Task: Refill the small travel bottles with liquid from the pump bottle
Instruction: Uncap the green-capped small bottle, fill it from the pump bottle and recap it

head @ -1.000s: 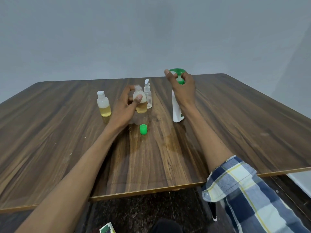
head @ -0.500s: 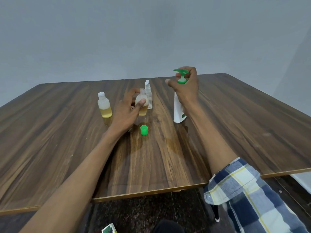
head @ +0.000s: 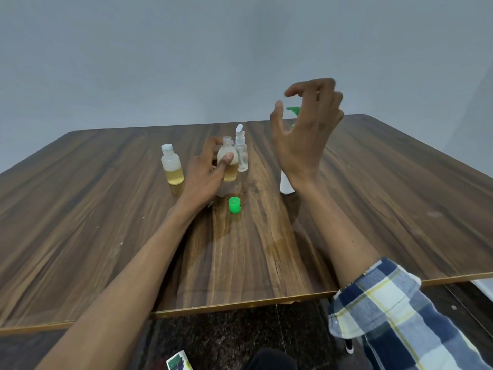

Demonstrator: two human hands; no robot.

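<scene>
Your left hand (head: 205, 173) grips a small, round-shouldered translucent bottle (head: 229, 162), thumb pressed on its front and fingers curled behind; its neck is uncapped and amber liquid fills its lower part. Your right hand (head: 304, 134) is raised in the air, fingers loosely curved and spread, holding nothing. Behind that hand stands the pump bottle (head: 286, 184), white and smooth, mostly hidden by your palm and wrist, with only its base and the green spout of its pump head (head: 293, 110) showing. A clear spray bottle (head: 241, 153) with a white nozzle stands just beside the held bottle, on its right. To the left, apart from your hand, a capped bottle (head: 172, 166) with a white screw top stands about one-third full of amber liquid. A green ribbed cap (head: 234, 204) sits on the table (head: 80, 209), near your left wrist. That table is dark, streaked wood grain with a glossy finish and a pale edge.
</scene>
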